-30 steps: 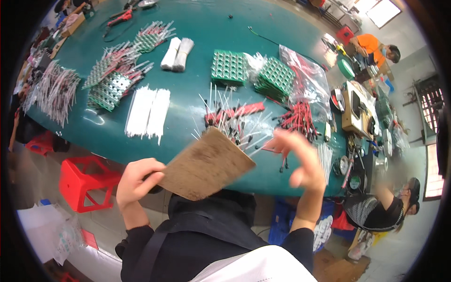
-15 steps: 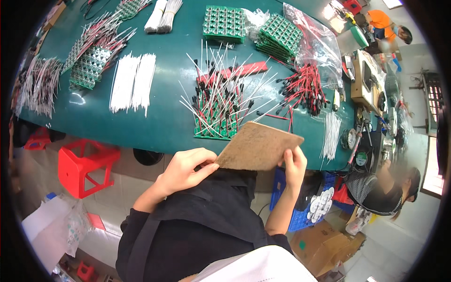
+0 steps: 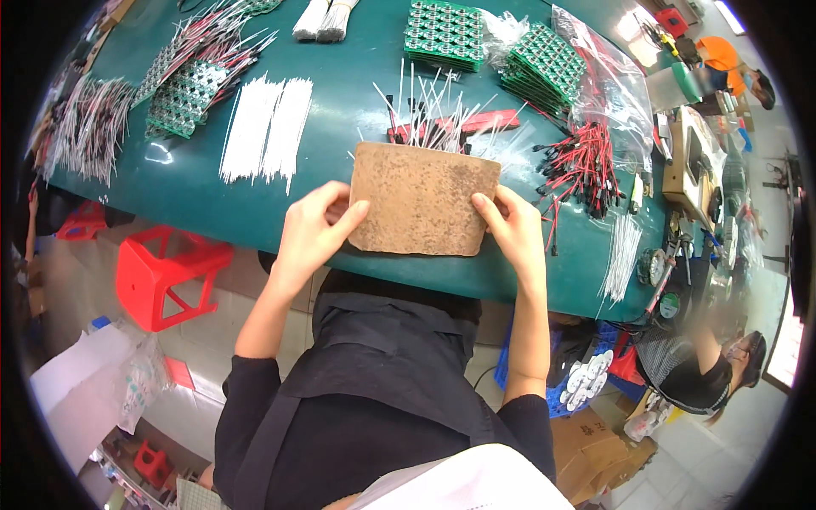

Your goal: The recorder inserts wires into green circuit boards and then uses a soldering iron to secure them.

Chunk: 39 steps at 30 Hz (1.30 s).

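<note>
A flat brown rectangular board [image 3: 423, 202] with a worn, speckled face is held between both hands above the table's near edge. My left hand [image 3: 313, 231] pinches its left side, thumb on the face. On the right side, my right hand [image 3: 515, 228] grips it the same way. Beyond the board's far edge, thin white wires [image 3: 432, 110] with black connectors stick up. The board hides their lower ends and the green circuit panel beneath them. A red strip [image 3: 493, 121] lies just behind these wires.
On the green table [image 3: 340, 110] lie white wire bundles [image 3: 287, 127], stacked green circuit panels [image 3: 444, 34], a pile of red-black wires [image 3: 586, 166] and a plastic bag [image 3: 616, 81]. A red stool [image 3: 166, 276] stands left. Another person [image 3: 693, 361] sits at right.
Both hands have carried the brown board forward and left, over the wired circuit panel. Its face is now turned more toward me, hiding the panel. The whole view has shifted slightly.
</note>
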{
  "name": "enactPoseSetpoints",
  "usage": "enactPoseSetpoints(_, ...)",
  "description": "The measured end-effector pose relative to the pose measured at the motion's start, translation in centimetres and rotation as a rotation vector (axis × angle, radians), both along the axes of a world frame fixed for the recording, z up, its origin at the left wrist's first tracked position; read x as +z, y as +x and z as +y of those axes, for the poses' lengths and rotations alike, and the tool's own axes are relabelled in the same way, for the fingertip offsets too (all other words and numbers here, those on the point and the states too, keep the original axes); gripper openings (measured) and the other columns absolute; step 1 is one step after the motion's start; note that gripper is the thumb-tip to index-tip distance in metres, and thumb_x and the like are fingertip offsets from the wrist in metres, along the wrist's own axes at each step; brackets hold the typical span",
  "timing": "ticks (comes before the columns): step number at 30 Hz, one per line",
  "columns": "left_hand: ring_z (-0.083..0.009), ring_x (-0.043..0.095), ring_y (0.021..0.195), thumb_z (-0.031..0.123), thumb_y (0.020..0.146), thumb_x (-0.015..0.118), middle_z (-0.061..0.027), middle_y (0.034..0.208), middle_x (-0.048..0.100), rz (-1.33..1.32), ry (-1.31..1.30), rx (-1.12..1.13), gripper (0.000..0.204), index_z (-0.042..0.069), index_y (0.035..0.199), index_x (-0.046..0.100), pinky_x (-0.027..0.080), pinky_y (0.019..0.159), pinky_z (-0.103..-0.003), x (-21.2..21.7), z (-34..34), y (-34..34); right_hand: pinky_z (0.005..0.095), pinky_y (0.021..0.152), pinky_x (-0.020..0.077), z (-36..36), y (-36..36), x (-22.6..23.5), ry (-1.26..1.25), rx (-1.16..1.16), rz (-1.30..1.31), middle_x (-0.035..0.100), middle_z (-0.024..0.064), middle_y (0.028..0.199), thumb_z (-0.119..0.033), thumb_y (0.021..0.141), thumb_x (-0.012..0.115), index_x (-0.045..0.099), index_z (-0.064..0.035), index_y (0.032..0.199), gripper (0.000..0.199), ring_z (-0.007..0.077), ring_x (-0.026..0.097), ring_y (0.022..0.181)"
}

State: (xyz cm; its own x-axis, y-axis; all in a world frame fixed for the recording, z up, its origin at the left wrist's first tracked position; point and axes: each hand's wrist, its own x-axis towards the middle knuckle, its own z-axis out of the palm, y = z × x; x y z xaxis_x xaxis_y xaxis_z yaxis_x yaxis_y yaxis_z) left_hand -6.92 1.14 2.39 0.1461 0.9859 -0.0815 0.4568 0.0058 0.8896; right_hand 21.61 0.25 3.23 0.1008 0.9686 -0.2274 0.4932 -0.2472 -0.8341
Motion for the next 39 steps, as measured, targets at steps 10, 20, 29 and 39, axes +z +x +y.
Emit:
enactPoseSetpoints(10, -0.0109, 0.062, 0.099, 0.020, 0.093, 0.069, -0.0088, 0.112, 0.067, -0.604, -0.416, -0.100, 0.040, -0.007, 0.120, 0.059, 0.049, 0.091, -0.027, -2.1, 2.8, -0.3, 0.0277, 0.080, 0.0504, 0.6, -0.7, -2.0, -0.021, 0.025, 0.479, 0.070, 0.0057, 0.098, -0.022, 0.093, 0.069, 0.064, 0.0047, 0.115, 0.035, 0.0099, 0.062, 0.090)
enactPoseSetpoints(20, -0.0108, 0.059, 0.098, 0.026, 0.094, 0.068, -0.0077, 0.103, 0.069, -0.687, -0.337, 0.013, 0.036, -0.006, 0.110, 0.068, 0.044, 0.092, -0.029, -1.3, 3.3, -1.5, 0.0347, 0.094, 0.0507, 6.0, -1.2, -3.5, -0.225, 0.176, 0.975, 0.065, 0.0098, 0.120, -0.013, 0.095, 0.063, 0.055, 0.0040, 0.129, 0.038, 0.0175, 0.063, 0.107)
enactPoseSetpoints(29, -0.0155, 0.064, 0.080, 0.013, 0.090, 0.070, -0.0107, 0.091, 0.070, -0.118, 0.400, 0.046, 0.024, -0.004, 0.106, 0.068, 0.050, 0.072, -0.027, 1.1, 3.5, -2.5, 0.0364, 0.102, 0.0449, 12.5, -2.0, -3.1, 0.081, 0.496, 0.788, 0.065, 0.0093, 0.121, -0.017, 0.092, 0.068, 0.059, 0.0016, 0.128, 0.041, 0.0210, 0.059, 0.115)
enactPoseSetpoints(39, -0.0235, 0.069, 0.095, 0.008, 0.071, 0.069, -0.0088, 0.103, 0.070, 0.268, 1.070, -0.485, 0.032, 0.000, 0.101, 0.071, 0.057, 0.084, -0.036, -0.3, -2.3, -1.8, 0.0440, 0.105, 0.0443, 10.8, -1.4, 0.9, 0.670, 1.307, -0.084, 0.065, 0.0105, 0.125, -0.011, 0.084, 0.061, 0.063, -0.0039, 0.107, 0.024, 0.0289, 0.059, 0.122)
